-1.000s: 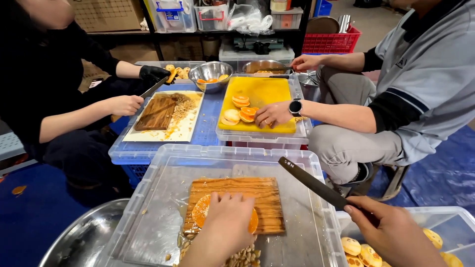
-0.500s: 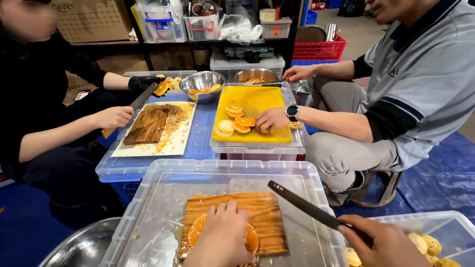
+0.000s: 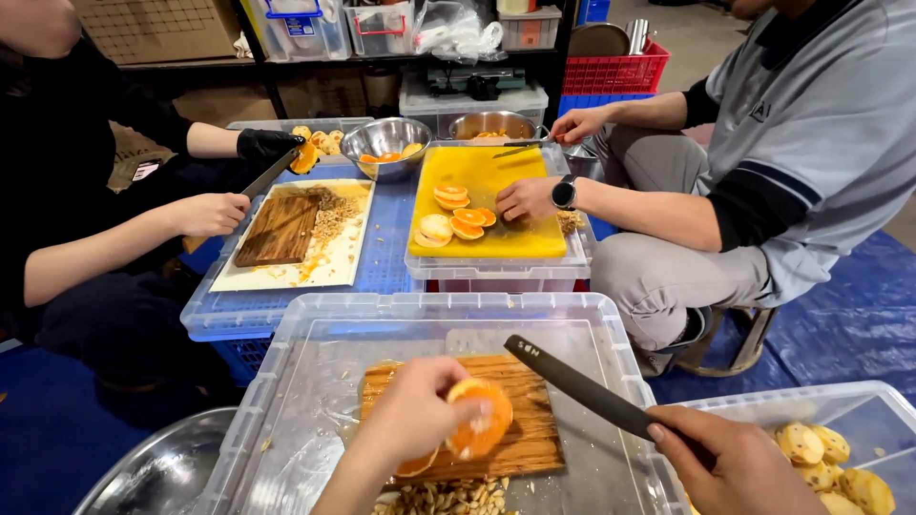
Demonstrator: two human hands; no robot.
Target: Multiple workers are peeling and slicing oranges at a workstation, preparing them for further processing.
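Left hand [image 3: 412,417] clamped on an orange fruit half [image 3: 480,420], cut face tilted up, held just above the board [image 3: 520,434]. Another orange piece [image 3: 417,464] sits under that hand, touching the board. Seeds [image 3: 448,498] piled just below the hand, at the board's near edge.

Right hand [image 3: 730,458] closed round the handle of a knife [image 3: 582,388]; blade runs up and left from the hand, tip over the board's far right corner, near the fruit half but apart from it. Board lies on an upturned clear tub [image 3: 315,372].

Right of the right hand: a clear bin [image 3: 863,401] with yellow fruit [image 3: 825,458]. Left of the left hand: steel bowl [image 3: 153,472], partly cut off.

Beyond both hands, two other people sit cutting: one at a wood board [image 3: 279,229], one at a yellow board [image 3: 496,205] with orange slices [image 3: 456,215].
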